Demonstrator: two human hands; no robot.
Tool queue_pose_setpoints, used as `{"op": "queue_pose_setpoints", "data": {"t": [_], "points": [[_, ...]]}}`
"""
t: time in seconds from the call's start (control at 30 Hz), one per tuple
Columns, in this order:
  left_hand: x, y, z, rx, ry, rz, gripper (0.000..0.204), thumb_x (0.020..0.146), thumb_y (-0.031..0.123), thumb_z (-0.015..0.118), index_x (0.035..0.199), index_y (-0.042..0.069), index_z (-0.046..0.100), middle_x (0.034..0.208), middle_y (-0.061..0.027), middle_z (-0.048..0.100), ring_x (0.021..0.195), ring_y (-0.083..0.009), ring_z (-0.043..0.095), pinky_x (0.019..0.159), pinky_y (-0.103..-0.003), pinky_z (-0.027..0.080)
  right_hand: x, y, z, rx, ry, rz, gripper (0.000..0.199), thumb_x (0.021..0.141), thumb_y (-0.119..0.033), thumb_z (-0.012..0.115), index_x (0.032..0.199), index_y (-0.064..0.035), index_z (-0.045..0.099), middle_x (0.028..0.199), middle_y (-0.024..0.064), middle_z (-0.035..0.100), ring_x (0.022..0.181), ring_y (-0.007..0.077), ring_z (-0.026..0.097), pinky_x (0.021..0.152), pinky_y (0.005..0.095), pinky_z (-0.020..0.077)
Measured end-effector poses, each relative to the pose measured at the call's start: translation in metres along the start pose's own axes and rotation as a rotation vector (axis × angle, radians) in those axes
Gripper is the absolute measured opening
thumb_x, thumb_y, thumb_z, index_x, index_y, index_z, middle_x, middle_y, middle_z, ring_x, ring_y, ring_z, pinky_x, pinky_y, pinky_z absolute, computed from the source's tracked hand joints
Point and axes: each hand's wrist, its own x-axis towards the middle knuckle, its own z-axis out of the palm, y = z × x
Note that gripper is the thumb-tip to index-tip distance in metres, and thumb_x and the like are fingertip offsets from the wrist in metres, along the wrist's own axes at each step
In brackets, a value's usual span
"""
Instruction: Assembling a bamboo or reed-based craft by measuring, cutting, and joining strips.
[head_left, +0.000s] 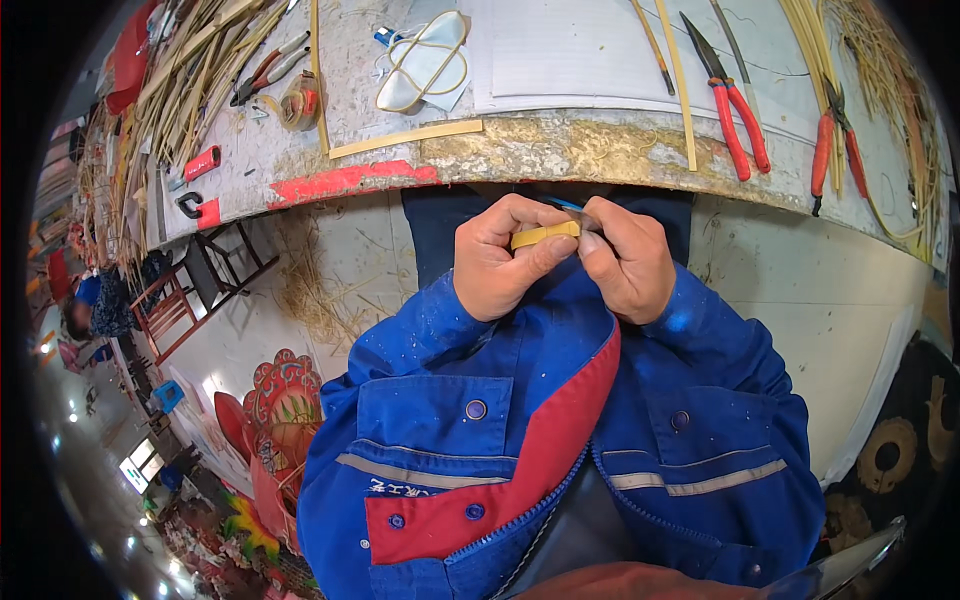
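Close together in front of my chest, both hands work at the near edge of the bench. My left hand point(510, 255) pinches a short, flat, pale yellow bamboo strip point(545, 235) between thumb and fingers. At the strip's right end, my right hand point(628, 258) is closed, thumb against forefinger. A thin object with a blue edge point(566, 205) shows between the two hands; most of it is hidden by the fingers, so its kind is unclear.
On the bench point(600, 145) lie red-handled long-nose pliers point(735, 110), more pliers point(838, 145), cutters point(270, 70), a tape roll point(299, 103), a white face mask point(425, 65), paper sheets point(570, 50) and loose bamboo strips point(405, 138). A wooden chair point(180, 300) stands at left.
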Motion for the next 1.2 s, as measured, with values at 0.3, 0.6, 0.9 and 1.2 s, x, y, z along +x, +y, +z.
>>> {"op": "queue_pose_setpoints", "data": {"t": [0.3,0.6,0.9,1.2], "points": [[0.000,0.001,0.000,-0.028,-0.010,-0.005,0.019,0.098,0.006,0.075,0.113,0.001,0.064,0.099,-0.0090,0.073,0.072,-0.0073,0.062,0.062,-0.022,0.050,0.000,-0.001,0.001,-0.005,-0.001,-0.009,0.015,0.100,-0.012,0.055,0.095,0.0021,0.057,0.071,0.0124,0.054,0.058,0.0277,0.054,0.056,0.0378,0.0441],[-0.005,-0.005,-0.002,-0.023,-0.026,0.015,0.017,0.098,0.007,0.076,0.110,0.001,0.065,0.108,-0.0079,0.075,0.094,-0.0073,0.066,0.081,-0.024,0.054,0.001,-0.001,-0.004,-0.070,-0.041,-0.034,0.015,0.097,-0.012,0.053,0.091,0.0020,0.055,0.073,0.0150,0.052,0.058,0.0338,0.053,0.056,0.0412,0.0429],[-0.011,-0.002,-0.004,0.168,-0.085,0.056,0.018,0.099,0.008,0.075,0.111,0.001,0.063,0.105,-0.0073,0.074,0.087,-0.0042,0.060,0.078,-0.022,0.048,0.002,-0.014,-0.011,-0.107,-0.119,0.000,0.014,0.092,-0.011,0.054,0.088,0.0023,0.054,0.073,0.0177,0.052,0.059,0.0378,0.054,0.056,0.0436,0.0432],[-0.009,-0.005,0.000,0.133,-0.054,0.066,0.019,0.097,0.010,0.078,0.108,0.003,0.064,0.096,-0.0061,0.075,0.082,-0.0055,0.065,0.072,-0.025,0.053,0.002,-0.013,-0.012,-0.163,-0.162,0.008,0.015,0.088,-0.010,0.053,0.089,0.0040,0.056,0.075,0.0205,0.054,0.061,0.0401,0.055,0.058,0.0439,0.0449]]}}
